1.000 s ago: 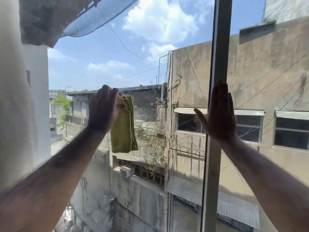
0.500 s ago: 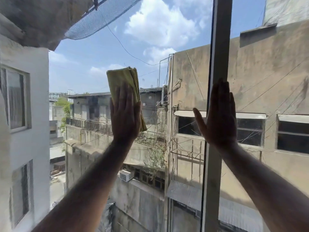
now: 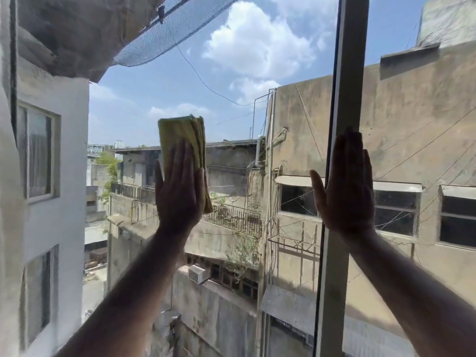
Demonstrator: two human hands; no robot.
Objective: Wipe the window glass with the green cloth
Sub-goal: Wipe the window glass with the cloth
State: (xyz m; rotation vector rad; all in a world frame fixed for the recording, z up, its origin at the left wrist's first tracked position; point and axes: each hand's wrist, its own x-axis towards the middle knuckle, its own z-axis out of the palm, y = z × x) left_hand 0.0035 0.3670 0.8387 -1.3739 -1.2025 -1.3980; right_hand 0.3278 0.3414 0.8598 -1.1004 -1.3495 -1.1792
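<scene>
A folded green cloth (image 3: 183, 135) is pressed flat against the window glass (image 3: 231, 112) at mid height in the left pane. My left hand (image 3: 179, 191) lies over its lower half with fingers spread, pinning it to the glass; the cloth's top sticks out above my fingertips. My right hand (image 3: 346, 191) rests flat and open against the vertical window frame (image 3: 345, 73), fingers pointing up, holding nothing.
The grey frame bar splits the glass into a wide left pane and a narrower right pane (image 3: 425, 124). Outside are concrete buildings, a white building (image 3: 51, 176) at left, netting (image 3: 180, 27) overhead and hanging cables.
My left hand turned upright and slid the cloth right and up across the glass, from beside the left edge toward the pane's middle. My right hand stayed on the frame.
</scene>
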